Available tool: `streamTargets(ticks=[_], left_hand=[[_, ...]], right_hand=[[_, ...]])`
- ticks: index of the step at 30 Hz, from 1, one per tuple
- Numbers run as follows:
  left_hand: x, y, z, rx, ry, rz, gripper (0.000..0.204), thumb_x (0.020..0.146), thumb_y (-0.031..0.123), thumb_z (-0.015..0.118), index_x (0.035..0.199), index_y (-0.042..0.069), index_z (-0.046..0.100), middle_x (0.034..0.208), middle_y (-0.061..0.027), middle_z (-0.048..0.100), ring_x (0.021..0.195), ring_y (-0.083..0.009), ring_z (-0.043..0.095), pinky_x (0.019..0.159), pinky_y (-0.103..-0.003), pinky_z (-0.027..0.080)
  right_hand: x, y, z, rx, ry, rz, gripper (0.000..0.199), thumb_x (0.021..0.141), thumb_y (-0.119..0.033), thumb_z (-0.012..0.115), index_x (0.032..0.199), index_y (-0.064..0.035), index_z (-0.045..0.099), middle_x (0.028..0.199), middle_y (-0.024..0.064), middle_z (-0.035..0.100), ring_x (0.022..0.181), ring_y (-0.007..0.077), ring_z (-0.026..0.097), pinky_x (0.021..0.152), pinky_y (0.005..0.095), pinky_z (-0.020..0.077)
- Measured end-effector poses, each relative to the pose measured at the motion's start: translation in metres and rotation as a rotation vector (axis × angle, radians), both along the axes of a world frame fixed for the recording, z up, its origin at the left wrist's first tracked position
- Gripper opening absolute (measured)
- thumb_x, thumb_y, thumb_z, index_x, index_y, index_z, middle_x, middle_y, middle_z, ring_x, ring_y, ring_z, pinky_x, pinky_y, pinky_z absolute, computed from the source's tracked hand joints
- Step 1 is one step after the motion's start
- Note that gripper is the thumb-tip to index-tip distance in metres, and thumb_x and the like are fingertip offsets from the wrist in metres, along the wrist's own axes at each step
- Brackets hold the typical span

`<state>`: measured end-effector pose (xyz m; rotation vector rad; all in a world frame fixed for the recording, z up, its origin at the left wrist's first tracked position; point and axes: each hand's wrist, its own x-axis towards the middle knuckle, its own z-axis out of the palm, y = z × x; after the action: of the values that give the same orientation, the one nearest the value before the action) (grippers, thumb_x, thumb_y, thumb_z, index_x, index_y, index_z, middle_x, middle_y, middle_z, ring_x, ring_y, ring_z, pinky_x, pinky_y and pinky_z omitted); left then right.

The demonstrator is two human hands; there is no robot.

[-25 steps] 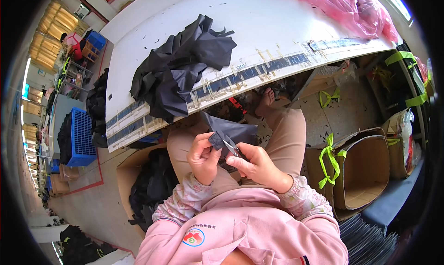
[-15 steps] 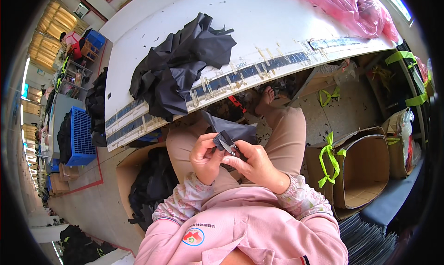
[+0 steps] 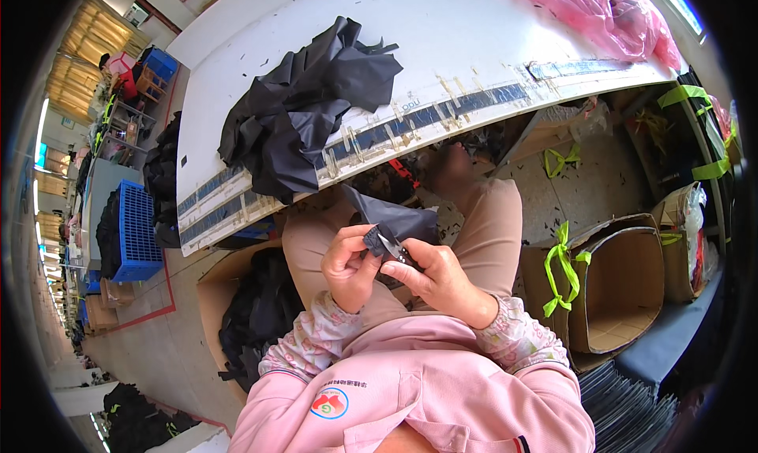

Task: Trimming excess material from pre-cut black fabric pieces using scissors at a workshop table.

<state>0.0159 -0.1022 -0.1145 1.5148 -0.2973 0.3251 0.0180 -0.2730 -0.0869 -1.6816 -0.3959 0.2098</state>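
Observation:
Both hands meet above my lap over a piece of black fabric (image 3: 399, 218). My left hand (image 3: 349, 270) pinches an edge of the fabric between thumb and fingers. In my right hand (image 3: 444, 278), closed fingers hold small thread snips (image 3: 388, 246), their silver blade lying against the pinched edge. Part of the snips is hidden by the fingers. The rest of the fabric drapes away from me, between my knees and toward the table.
A white table (image 3: 466, 50) ahead bears a crumpled black fabric pile (image 3: 308, 109) and pink plastic sheeting (image 3: 588, 11). Cardboard boxes stand on both sides: one with black pieces (image 3: 264, 319) at left, an open box (image 3: 620, 295) at right. A blue crate (image 3: 140, 232) stands farther left.
The snips' blade has shifted slightly at the fabric edge. Both hands stay in nearly the same place, and the fabric hangs as before.

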Motion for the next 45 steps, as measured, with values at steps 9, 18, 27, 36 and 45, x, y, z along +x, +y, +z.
streamTargets(ticks=[9, 18, 27, 36, 45], left_hand=[[-0.001, 0.002, 0.001, 0.074, -0.021, -0.029, 0.015, 0.082, -0.010, 0.064, 0.095, -0.003, 0.062, 0.110, -0.0149, 0.062, 0.084, -0.0133, 0.064, 0.067, -0.022, 0.051], [0.010, 0.010, 0.015, -0.192, 0.173, -0.279, 0.012, 0.082, -0.009, 0.064, 0.093, -0.003, 0.063, 0.104, -0.0107, 0.061, 0.094, -0.0159, 0.060, 0.082, -0.027, 0.049], [0.041, 0.040, 0.022, -0.293, 0.630, -1.019, 0.018, 0.075, 0.009, 0.073, 0.086, -0.002, 0.065, 0.090, -0.0097, 0.064, 0.089, -0.0181, 0.060, 0.084, -0.030, 0.044], [0.049, 0.045, 0.014, -0.277, 0.814, -1.217, 0.019, 0.073, 0.011, 0.071, 0.082, -0.004, 0.065, 0.087, -0.0107, 0.065, 0.081, -0.0170, 0.058, 0.073, -0.027, 0.043], [0.046, 0.041, 0.010, -0.242, 0.905, -1.252, 0.016, 0.073, 0.007, 0.070, 0.084, -0.004, 0.066, 0.086, -0.0101, 0.067, 0.082, -0.0157, 0.062, 0.077, -0.026, 0.046]], right_hand=[[0.001, -0.001, 0.005, 0.008, 0.000, -0.007, 0.030, 0.091, -0.025, 0.067, 0.082, 0.0002, 0.054, 0.053, 0.0018, 0.047, 0.049, 0.0054, 0.043, 0.043, 0.0254, 0.0371], [0.006, -0.020, 0.018, 0.054, 0.232, 0.042, 0.036, 0.088, -0.029, 0.069, 0.077, 0.0025, 0.055, 0.056, 0.0055, 0.041, 0.054, 0.0107, 0.035, 0.046, 0.0323, 0.0339], [0.031, -0.050, 0.024, -0.144, 0.018, 0.411, 0.047, 0.087, -0.041, 0.068, 0.079, 0.0031, 0.054, 0.057, 0.0116, 0.044, 0.054, 0.0166, 0.036, 0.051, 0.0354, 0.0378], [0.027, -0.048, 0.026, -0.257, -0.111, 0.532, 0.042, 0.081, -0.040, 0.072, 0.086, 0.0003, 0.062, 0.058, 0.0116, 0.052, 0.049, 0.0273, 0.050, 0.050, 0.0358, 0.0403], [0.025, -0.040, 0.021, -0.334, -0.232, 0.515, 0.046, 0.083, -0.049, 0.066, 0.080, -0.0030, 0.061, 0.054, 0.0159, 0.050, 0.053, 0.0372, 0.054, 0.050, 0.0430, 0.0419]])
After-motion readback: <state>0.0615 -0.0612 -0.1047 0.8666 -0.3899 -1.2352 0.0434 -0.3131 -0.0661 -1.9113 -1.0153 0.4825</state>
